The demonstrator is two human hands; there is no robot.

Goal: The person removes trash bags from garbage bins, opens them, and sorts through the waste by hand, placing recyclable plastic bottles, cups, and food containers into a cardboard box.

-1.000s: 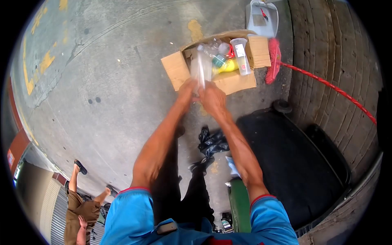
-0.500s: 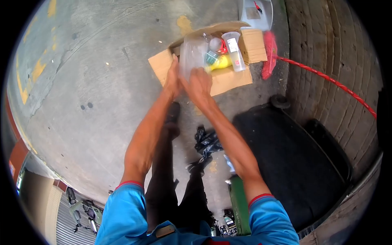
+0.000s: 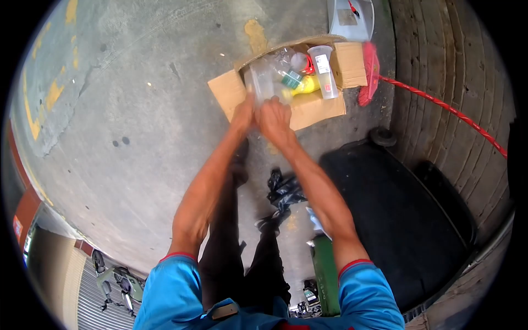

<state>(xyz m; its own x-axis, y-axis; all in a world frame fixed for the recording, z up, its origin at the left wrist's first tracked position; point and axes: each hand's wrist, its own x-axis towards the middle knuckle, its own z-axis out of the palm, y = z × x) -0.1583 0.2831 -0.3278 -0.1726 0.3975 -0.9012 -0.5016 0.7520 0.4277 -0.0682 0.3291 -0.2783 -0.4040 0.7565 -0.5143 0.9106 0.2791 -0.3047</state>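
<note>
A clear plastic container (image 3: 260, 78) is gripped at its near end by both my hands, over the left part of an open cardboard box (image 3: 316, 113). My left hand (image 3: 243, 113) is closed on its left side. Bent fingers of my right hand (image 3: 274, 118) close on its right side; their tips are partly hidden. Inside the box, just right of the container, lie a clear bottle with a green label (image 3: 291, 78) and a yellow bottle (image 3: 308, 84). A tall clear plastic cup with a white label (image 3: 323, 71) leans at the right, beside a red item (image 3: 309, 65).
A red broom or brush head (image 3: 370, 74) with a red handle (image 3: 440, 104) and a grey dustpan (image 3: 352, 21) are right of the box. Nearer me lie a black wheeled bin (image 3: 390, 220), black plastic (image 3: 283, 190) and a green bin (image 3: 325, 269). A brick wall (image 3: 440, 66) bounds the right.
The container, raised above the box before, has come down lower into its left side and is tilted more. Both hands have moved slightly toward me, still on it. The view has shifted a little.
</note>
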